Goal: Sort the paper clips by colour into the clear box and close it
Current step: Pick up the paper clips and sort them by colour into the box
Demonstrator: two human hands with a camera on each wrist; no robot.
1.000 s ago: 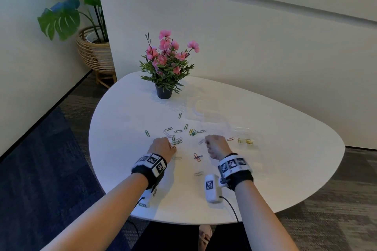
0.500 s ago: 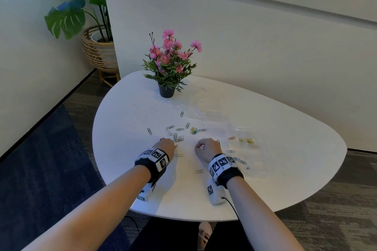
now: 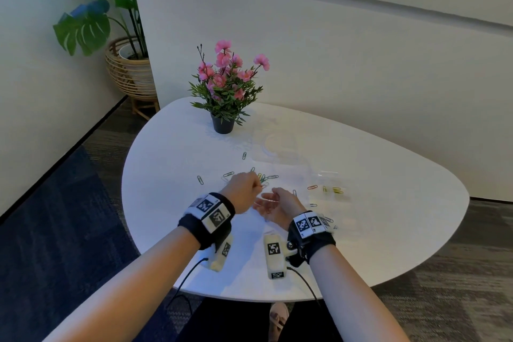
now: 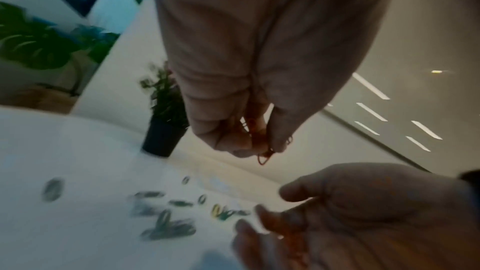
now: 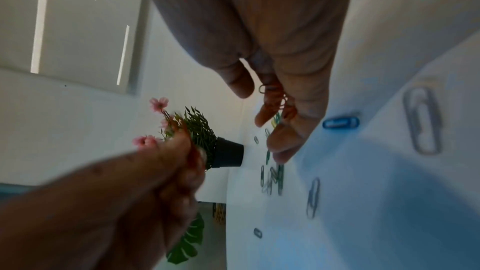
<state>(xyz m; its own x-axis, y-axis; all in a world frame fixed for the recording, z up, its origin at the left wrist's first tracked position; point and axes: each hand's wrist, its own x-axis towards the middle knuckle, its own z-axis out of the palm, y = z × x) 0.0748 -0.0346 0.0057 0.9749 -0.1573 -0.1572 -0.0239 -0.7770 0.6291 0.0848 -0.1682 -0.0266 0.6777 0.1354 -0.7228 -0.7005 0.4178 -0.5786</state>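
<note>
My left hand (image 3: 258,188) hovers just above the table and pinches a few red paper clips (image 4: 262,152) between thumb and fingertips. Right beside it my right hand (image 3: 270,202) lies palm up with relaxed fingers, and some red clips (image 5: 275,95) rest on that palm. Green, yellow and grey clips (image 3: 265,177) lie scattered on the white table (image 3: 388,216) just beyond both hands. The clear box (image 3: 327,175) stands open to the right, hard to make out, with an orange clip (image 3: 312,187) and yellow clips (image 3: 337,190) in it.
A potted pink flower plant (image 3: 223,125) stands at the table's far side. A faint clear lid (image 3: 277,147) lies right of the pot. A blue clip (image 5: 340,123) and grey clips (image 5: 423,122) lie near my right wrist. A large plant in a wicker basket (image 3: 130,72) is on the floor.
Both hands have lifted off the table surface. My right hand has turned palm up and opened. My left hand has moved right, to just beside that palm, with red clips pinched.
</note>
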